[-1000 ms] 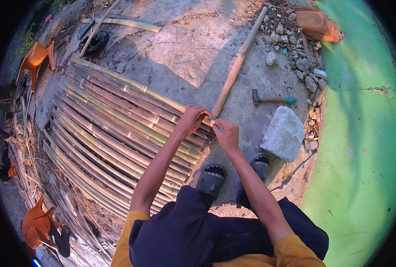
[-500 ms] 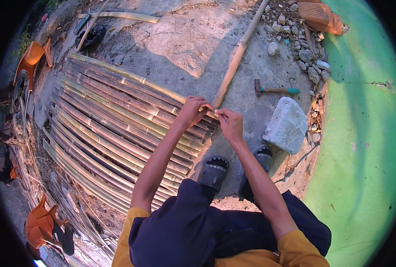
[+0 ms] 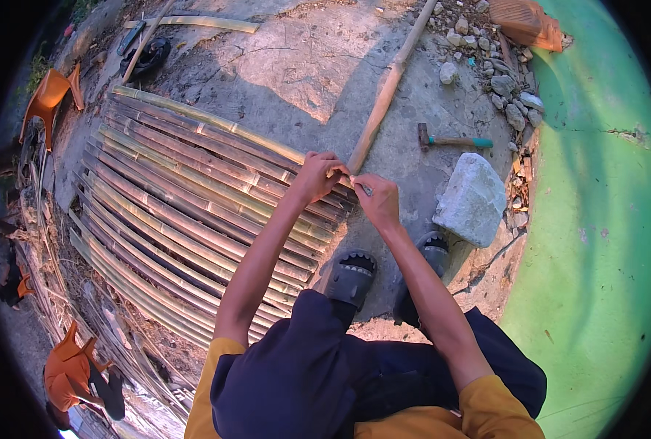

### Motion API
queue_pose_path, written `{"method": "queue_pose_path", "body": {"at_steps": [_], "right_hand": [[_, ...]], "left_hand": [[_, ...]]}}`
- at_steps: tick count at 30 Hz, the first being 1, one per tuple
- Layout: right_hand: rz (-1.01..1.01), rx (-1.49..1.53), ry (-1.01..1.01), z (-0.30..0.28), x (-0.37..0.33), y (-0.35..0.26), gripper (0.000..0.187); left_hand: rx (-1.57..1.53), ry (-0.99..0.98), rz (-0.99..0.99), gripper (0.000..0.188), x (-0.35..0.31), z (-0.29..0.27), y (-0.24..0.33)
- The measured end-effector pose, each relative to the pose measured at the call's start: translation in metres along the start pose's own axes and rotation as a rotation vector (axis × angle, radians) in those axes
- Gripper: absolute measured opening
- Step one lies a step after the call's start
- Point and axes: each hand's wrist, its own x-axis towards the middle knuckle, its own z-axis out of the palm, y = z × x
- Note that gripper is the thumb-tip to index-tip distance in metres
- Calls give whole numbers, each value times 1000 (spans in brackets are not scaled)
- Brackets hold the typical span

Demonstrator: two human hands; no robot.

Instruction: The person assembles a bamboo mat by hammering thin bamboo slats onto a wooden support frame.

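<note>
Little is changing: whole view is shifting slightly upward over the last second, hands included, so the head is probably tilting and the hands are staying at the same spot. Fingertips are still meeting at the near end of the pale bamboo strip (image 3: 216, 123), so the work is likely remaining fine fingerwork at that end, nothing being carried off.

Left hand (image 3: 317, 177) is bending its fingers over the strip end; can't tell whether they are pinching it or only touching. Right hand (image 3: 378, 197) is curling closed around a small grey thing (image 3: 368, 192), kind too small to tell. The strip is running away from the grip to the upper left, along the far edge of the bamboo slats (image 3: 194, 197), which are lying left of and below the grip.

Around: wooden pole (image 3: 384, 102) is stretching up and away from just beyond the fingertips. Hammer (image 3: 455, 140) is lying right of the grip, slightly farther out, with a pale stone block (image 3: 472, 199) sitting nearer. Sandals (image 3: 355, 274) are standing below the hands. Far left of the grip, an orange chair (image 3: 47, 99) is standing; lower left, another person (image 3: 66, 380) is sitting well apart.

In the way: pole end is crowding the fingertips, and the fingers are hiding the contact.
</note>
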Motion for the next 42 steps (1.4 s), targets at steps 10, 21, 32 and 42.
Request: {"method": "queue_pose_path", "body": {"at_steps": [10, 21, 32, 42], "right_hand": [[-62, -54, 30, 2, -1, 2, 11], [-61, -107, 33, -54, 38, 18, 37], [-183, -834, -356, -170, 132, 161, 34], [-342, -237, -115, -177, 221, -6, 29]], "left_hand": [[55, 209, 74, 21, 0, 11, 17], [27, 235, 62, 18, -8, 13, 12], [22, 233, 43, 16, 3, 16, 18], [29, 221, 22, 15, -5, 16, 15]]}}
